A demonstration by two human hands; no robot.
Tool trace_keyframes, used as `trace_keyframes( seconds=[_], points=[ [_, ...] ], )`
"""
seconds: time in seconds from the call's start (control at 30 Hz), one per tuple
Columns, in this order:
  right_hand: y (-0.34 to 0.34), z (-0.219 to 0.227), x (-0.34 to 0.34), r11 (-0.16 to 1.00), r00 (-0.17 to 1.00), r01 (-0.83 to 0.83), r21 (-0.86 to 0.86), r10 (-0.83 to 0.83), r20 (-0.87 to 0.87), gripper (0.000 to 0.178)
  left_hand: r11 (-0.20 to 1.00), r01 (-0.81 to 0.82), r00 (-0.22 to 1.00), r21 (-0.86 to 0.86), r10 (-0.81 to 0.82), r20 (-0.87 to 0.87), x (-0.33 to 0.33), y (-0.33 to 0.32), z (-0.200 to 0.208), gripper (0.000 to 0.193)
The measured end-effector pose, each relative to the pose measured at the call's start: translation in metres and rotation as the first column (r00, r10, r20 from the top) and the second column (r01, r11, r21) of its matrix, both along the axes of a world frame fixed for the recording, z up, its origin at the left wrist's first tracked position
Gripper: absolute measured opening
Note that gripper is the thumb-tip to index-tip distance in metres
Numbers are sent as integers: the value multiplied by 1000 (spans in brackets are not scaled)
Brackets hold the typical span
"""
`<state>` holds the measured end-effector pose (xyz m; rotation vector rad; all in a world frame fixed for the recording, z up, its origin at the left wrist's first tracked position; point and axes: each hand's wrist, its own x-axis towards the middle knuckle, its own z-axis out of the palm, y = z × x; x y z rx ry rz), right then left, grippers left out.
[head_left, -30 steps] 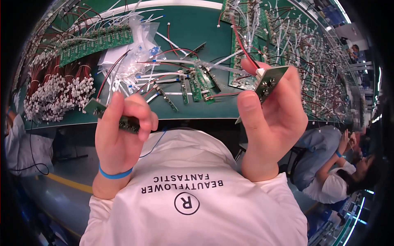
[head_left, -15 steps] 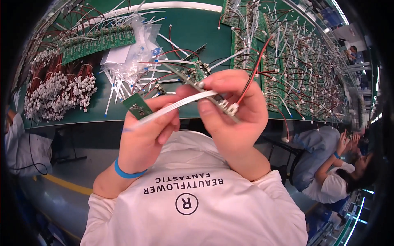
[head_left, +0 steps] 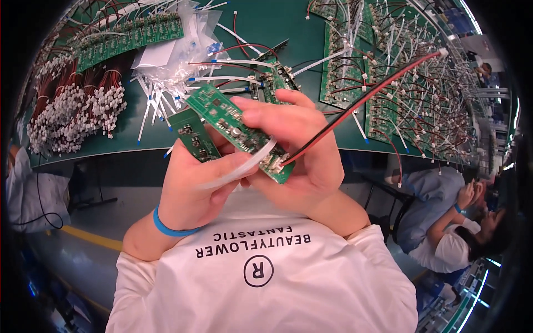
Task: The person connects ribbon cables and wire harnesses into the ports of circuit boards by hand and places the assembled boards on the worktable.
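Note:
Closed round a long green circuit board [head_left: 222, 116], my right hand [head_left: 305, 147] keeps it tilted, component side up, above my lap. A red-and-black wire lead [head_left: 363, 100] runs from the board's near end up to the right, ending in a white connector. A white flat ribbon cable [head_left: 247, 165] comes off the same end and bends across my left thumb. My left hand [head_left: 191, 183] is closed on a smaller green circuit board [head_left: 191, 135], which sits just left of the long board and partly behind it. The fingers under both boards are hidden.
On the green table, bundled wire leads with white connectors [head_left: 72, 119] lie left, beside a row of joined boards [head_left: 133, 41]. A clear bag [head_left: 191, 36] and loose ribbon cables are behind my hands. Many wired boards [head_left: 383, 94] cover the right. Another person [head_left: 444, 222] sits at right.
The long board has turned from nearly edge-on to show its component face. Its red-and-black lead has swung out to the right. Both hands keep their boards.

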<state>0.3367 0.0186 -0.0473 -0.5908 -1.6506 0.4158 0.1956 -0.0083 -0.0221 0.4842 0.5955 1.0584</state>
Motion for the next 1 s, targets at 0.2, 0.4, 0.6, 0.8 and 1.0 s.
trace_keyframes(
  seconds=[0.2,0.4,0.6,0.8,1.0],
  points=[
    [-8,-6,15,908,935,-345,-236,312,-167,79,985,-124,992,120,125,0,1,2,-9,39],
    [-17,9,19,386,627,-758,-526,205,-752,48,487,35,741,873,573,-349,-4,16,-22,45],
    [-6,17,25,323,543,-823,-467,208,-813,21,635,-53,841,770,445,-309,-1,12,-28,62],
    [8,33,37,532,599,-714,-456,126,-791,18,912,-302,911,277,362,-196,-2,6,-21,46],
    [20,49,42,204,654,-737,-644,456,-604,17,941,122,974,317,-52,-220,-7,2,-7,35]
  ],
)
